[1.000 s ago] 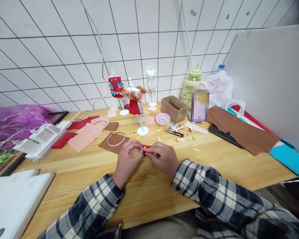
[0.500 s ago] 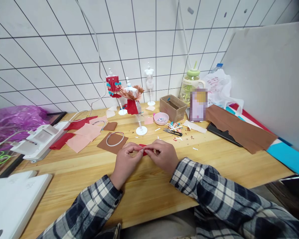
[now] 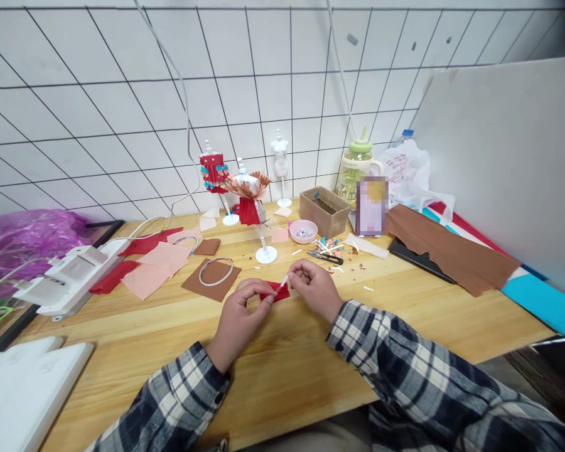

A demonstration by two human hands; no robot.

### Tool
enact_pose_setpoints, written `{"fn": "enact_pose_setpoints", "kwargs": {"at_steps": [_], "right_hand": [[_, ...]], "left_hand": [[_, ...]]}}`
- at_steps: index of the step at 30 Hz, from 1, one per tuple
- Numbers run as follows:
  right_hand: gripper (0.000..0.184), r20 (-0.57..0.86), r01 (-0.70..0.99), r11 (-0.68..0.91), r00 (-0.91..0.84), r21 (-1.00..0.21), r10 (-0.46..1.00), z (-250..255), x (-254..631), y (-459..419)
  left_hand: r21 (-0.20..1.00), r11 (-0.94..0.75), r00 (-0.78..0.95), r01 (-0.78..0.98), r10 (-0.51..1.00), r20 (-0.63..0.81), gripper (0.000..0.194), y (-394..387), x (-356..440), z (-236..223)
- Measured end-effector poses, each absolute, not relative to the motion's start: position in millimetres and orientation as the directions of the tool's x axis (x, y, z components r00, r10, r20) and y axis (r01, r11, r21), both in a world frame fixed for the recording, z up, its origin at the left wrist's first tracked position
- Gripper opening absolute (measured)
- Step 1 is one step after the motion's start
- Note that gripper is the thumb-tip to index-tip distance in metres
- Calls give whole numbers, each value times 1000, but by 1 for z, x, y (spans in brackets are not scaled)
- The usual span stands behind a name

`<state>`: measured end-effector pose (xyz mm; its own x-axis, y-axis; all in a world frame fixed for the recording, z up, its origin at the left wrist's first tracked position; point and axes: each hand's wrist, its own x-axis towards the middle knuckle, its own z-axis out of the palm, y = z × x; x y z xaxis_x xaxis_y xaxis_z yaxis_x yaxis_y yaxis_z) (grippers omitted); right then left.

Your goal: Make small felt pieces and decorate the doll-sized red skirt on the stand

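While the left hand (image 3: 241, 319) pinches a small red piece (image 3: 281, 292) between thumb and fingertips, the right hand (image 3: 316, 290) grips the upper end of a thin white strip (image 3: 284, 282) with thumb and forefinger pressed together. The strip slants down across the red piece toward the left fingertips; whether it is fixed to it cannot be told. Both hands are nearly closed, fingers curled, with the red piece between them over the near middle of the table (image 3: 311, 383). Just beyond the left hand, a brown square (image 3: 211, 292) lies flat with a silver ring (image 3: 215, 285) on top. Farther back stands a small dress form (image 3: 250, 212) in a red skirt and a brown, petal-like collar, in front of another in red with blue bows (image 3: 213, 171) and a bare white one (image 3: 280, 157). To its right sit a pink bowl (image 3: 304, 236) holding small shiny bits and a brown box (image 3: 334, 220), with dark-handled snips (image 3: 327, 257) lying beside a scatter of coloured scraps (image 3: 328, 245).
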<state>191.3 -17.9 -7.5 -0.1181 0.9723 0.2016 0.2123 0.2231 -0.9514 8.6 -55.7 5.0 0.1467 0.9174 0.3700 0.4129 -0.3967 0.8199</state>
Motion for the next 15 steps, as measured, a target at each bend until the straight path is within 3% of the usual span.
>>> {"fn": "enact_pose_setpoints", "kwargs": {"at_steps": [4, 7, 8, 11, 15], "right_hand": [[14, 226, 290, 243, -91, -926, 970, -14, 212, 1], [43, 249, 429, 290, -151, -856, 957, -19, 224, 10], [42, 259, 480, 306, -163, -822, 952, -19, 225, 11], [18, 338, 551, 359, -144, -753, 930, -14, 223, 6], [19, 379, 364, 440, -229, -821, 897, -1, 207, -14]], "left_hand": [[817, -418, 160, 398, 908, 387, 5, -56, 7, 4], [820, -418, 146, 391, 908, 394, 7, -56, 6, 4], [819, -420, 142, 391, 907, 398, 7, -56, 6, 5], [806, -431, 140, 406, 901, 411, 7, -56, 6, 5], [771, -460, 147, 441, 884, 444, 7, -57, 6, 7]]}}
